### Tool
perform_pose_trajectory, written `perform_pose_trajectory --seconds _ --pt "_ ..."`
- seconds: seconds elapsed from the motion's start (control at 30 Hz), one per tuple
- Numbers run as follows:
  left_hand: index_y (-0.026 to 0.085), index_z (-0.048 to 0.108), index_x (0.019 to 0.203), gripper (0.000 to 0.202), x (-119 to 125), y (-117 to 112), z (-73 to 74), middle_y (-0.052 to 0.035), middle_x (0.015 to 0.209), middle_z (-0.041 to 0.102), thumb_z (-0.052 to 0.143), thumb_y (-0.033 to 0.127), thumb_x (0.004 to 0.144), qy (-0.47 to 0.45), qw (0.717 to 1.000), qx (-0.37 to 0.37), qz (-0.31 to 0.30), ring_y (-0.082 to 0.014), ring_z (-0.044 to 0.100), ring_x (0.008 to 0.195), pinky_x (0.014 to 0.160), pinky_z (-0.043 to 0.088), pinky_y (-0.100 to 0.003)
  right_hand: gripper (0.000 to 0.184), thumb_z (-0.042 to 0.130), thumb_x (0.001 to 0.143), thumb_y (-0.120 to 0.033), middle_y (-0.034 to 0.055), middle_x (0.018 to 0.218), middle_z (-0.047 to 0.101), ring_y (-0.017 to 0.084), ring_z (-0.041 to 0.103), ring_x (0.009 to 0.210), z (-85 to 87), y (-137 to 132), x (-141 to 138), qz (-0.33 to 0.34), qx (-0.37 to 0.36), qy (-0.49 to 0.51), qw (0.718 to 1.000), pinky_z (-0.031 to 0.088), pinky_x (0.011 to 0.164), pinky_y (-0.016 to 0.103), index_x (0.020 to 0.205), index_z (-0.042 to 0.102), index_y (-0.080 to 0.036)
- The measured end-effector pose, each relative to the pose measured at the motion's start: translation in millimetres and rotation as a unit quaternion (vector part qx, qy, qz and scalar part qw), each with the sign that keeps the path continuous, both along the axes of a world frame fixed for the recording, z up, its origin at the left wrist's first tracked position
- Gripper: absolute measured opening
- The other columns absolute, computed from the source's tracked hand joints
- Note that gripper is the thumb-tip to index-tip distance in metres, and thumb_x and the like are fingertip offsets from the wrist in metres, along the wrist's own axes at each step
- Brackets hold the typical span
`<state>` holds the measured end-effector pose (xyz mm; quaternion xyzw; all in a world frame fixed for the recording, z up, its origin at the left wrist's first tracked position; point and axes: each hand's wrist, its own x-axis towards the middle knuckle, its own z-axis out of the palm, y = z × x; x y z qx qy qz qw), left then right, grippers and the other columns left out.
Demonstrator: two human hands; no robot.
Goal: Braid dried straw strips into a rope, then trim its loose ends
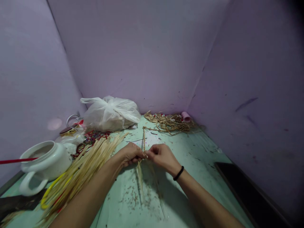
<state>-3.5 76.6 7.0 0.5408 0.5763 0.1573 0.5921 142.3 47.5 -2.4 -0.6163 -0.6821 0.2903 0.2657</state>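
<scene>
In the middle of the head view, a thin braided straw cord (143,138) runs from the far side of the table toward me. My left hand (133,154) pinches its near end, fingers closed on the straw. Right beside it, my right hand (159,155), with a black band on the wrist, is also closed on the strands at that end. Loose straw ends (140,180) hang down below both hands. Left of my left arm lies a spread bundle of pale straw strips (95,161).
At left stand a white pot (51,158) and a yellow-handled tool (48,190). Behind are a white plastic bag (111,114) and coloured threads (91,139). A heap of braided cord (173,123) and a pink spool (186,117) sit at the back. A dark flat object (247,193) lies right.
</scene>
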Motion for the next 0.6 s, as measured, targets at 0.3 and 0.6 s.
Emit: perform_pose_trajectory --seconds 0.3,0.6 --pt "0.014 0.049 0.047 0.008 -3 4 -8.0 0.0054 0.033 0.039 0.052 0.02 0.05 -0.02 0.999 0.018 -0.034 -0.0035 0.026 0.027 0.03 0.011 -0.017 0.012 0.049 0.069 -0.011 -0.0002 0.048 0.052 0.007 0.045 0.039 -1.7 -2 -12 0.003 -0.291 0.409 0.865 0.035 0.04 0.018 0.058 0.052 -0.013" --pt "0.012 0.054 0.047 0.005 -3 2 -1.9 0.004 0.034 0.041 0.051 0.015 0.049 0.052 0.994 0.07 -0.065 -0.005 0.028 0.032 0.036 0.019 -0.02 0.014 0.05 0.056 -0.009 -0.0076 0.032 0.035 0.002 0.024 0.03 -14.7 4 -11 -0.059 -0.201 0.299 0.931 0.013 0.035 0.02 0.044 0.047 -0.014"
